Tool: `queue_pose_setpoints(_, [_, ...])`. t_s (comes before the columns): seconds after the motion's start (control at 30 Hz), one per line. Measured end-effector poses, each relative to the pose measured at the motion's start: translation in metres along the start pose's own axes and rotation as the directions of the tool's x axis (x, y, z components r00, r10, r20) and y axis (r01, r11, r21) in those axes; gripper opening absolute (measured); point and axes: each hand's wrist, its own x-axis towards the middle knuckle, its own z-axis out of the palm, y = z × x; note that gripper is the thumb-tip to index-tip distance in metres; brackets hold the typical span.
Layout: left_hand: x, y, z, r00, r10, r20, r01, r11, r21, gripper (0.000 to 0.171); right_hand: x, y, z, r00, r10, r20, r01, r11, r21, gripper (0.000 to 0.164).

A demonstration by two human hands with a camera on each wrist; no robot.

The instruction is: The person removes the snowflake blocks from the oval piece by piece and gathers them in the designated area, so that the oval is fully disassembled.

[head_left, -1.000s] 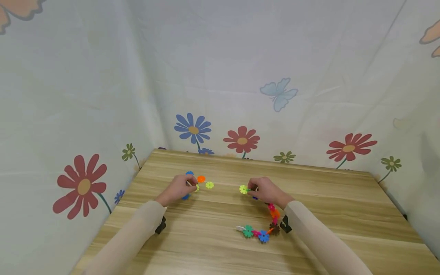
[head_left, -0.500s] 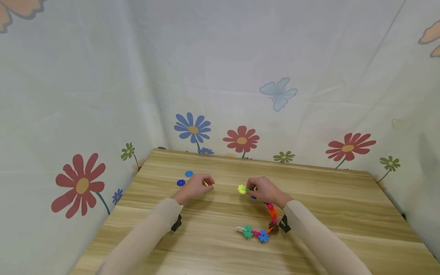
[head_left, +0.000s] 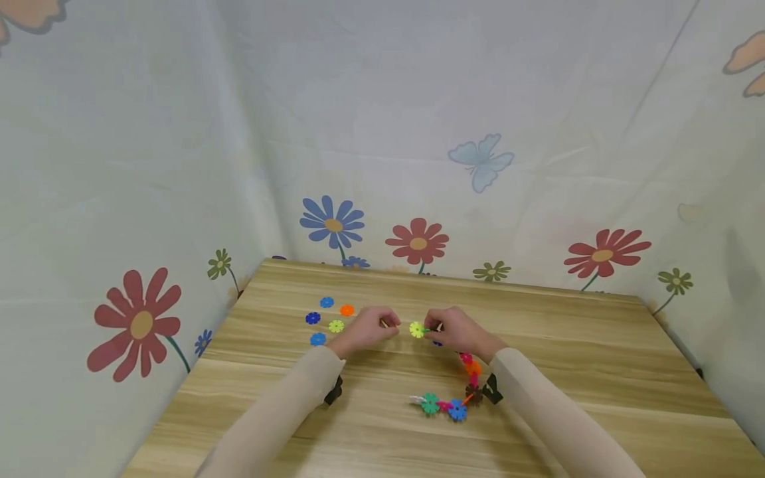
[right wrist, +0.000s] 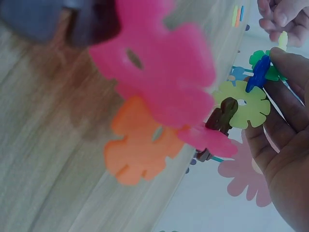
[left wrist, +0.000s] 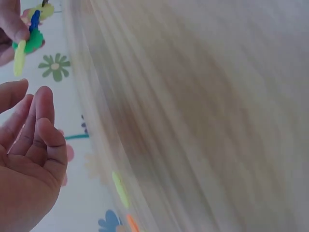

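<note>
In the head view my right hand (head_left: 457, 330) pinches the upper end of a chain of interlocking flower-shaped discs. A yellow disc (head_left: 416, 330) sticks out leftward from its fingertips. The right wrist view shows the thumb at a blue disc (right wrist: 259, 73) and a green one, with a second yellow disc (right wrist: 244, 104) below the fingers. The chain bends down to a green disc (head_left: 430, 403) and a white end. My left hand (left wrist: 34, 159) holds nothing; its fingers bend loosely, thumb apart, just left of the chain's yellow tip (left wrist: 19, 58).
Left of the left hand, loose discs lie flat on the wooden table (head_left: 538, 425): an orange one (head_left: 347, 310), a yellow one (head_left: 337, 326) and several blue ones, including the dark blue disc (head_left: 313, 318). A flower-printed curtain (head_left: 382, 133) hangs behind the table's far edge.
My left hand has moved right, from over the loose discs to beside the chain's yellow end. My right hand keeps its pinch in nearly the same place.
</note>
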Motion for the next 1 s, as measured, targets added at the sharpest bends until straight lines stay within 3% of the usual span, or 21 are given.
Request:
queue_pose_setpoints(0.27, [0.003, 0.008, 0.015, 1.000, 0.007, -0.005, -0.008, 0.994, -0.109, 0.017, 0.000, -0.005, -0.002, 1.000, -0.004, 0.020, 0.003, 1.000, 0.018, 0.009])
queue_pose_setpoints(0.67, [0.002, 0.015, 0.022, 0.996, -0.086, -0.020, 0.079, 0.969, -0.236, 0.023, 0.003, -0.005, -0.001, 0.999, -0.014, 0.047, 0.014, 1.000, 0.013, 0.010])
queue_pose_setpoints(1.0, [0.003, 0.019, 0.022, 0.995, -0.101, 0.015, 0.101, 0.963, -0.250, 0.020, 0.004, -0.005, 0.000, 0.998, -0.040, 0.051, 0.040, 0.999, 0.014, 0.009])
